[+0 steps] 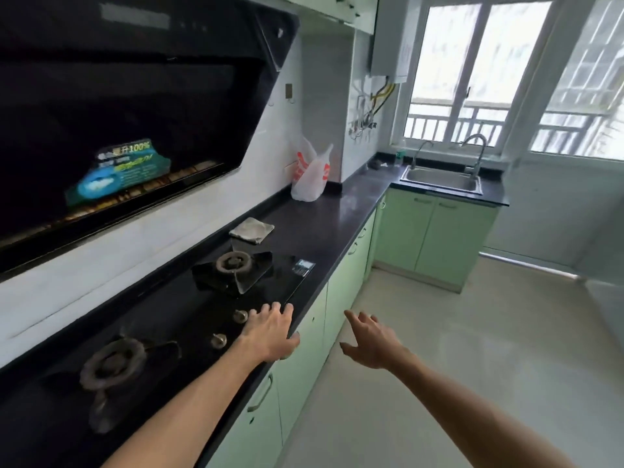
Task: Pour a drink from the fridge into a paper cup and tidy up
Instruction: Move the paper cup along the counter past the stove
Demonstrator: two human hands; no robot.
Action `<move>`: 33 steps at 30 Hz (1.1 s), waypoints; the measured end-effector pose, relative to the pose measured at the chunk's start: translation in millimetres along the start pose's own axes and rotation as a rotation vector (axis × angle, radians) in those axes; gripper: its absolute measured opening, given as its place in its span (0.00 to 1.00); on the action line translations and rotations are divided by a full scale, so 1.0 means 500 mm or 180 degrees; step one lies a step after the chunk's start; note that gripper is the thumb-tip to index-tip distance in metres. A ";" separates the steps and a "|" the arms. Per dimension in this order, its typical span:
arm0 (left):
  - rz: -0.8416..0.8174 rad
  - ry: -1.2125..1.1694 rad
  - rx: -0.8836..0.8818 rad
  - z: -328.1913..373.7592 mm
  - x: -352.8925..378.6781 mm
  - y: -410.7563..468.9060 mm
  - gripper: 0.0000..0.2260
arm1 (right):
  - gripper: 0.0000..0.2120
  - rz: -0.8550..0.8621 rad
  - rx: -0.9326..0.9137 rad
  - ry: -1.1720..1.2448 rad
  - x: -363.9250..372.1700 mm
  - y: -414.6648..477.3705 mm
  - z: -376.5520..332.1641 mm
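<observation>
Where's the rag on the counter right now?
In the head view, the rag lies flat on the dark countertop left of centre, just beyond the hob's far burner and nearer than the white plastic bag.

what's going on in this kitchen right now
A person stands at the counter with both hands empty and open. The left hand is over the front edge of the gas hob, beside its knobs; the right hand hangs in the air above the floor. No fridge, drink or paper cup shows. A plastic bag and a folded cloth sit farther along the counter.
</observation>
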State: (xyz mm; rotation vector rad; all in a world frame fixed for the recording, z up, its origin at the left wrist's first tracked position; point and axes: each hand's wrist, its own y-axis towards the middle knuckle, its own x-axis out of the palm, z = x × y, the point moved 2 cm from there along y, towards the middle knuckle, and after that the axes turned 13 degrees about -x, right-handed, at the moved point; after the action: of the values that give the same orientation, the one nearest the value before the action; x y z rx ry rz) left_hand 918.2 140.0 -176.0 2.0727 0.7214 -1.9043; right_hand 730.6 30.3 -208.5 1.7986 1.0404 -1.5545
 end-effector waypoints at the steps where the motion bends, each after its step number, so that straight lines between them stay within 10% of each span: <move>1: -0.0006 0.0001 0.0088 0.022 -0.004 0.011 0.31 | 0.37 0.0000 0.0075 0.0001 0.002 -0.008 0.018; 33: 0.0010 0.0146 0.1235 0.296 -0.127 0.543 0.27 | 0.36 0.0506 0.1205 0.0216 -0.119 0.230 0.398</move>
State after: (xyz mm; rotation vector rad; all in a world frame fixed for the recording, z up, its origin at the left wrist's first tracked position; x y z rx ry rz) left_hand 924.7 -175.7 -174.3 2.3407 0.3767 -2.1389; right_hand 711.5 -206.1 -197.9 2.1399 0.6409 -1.6841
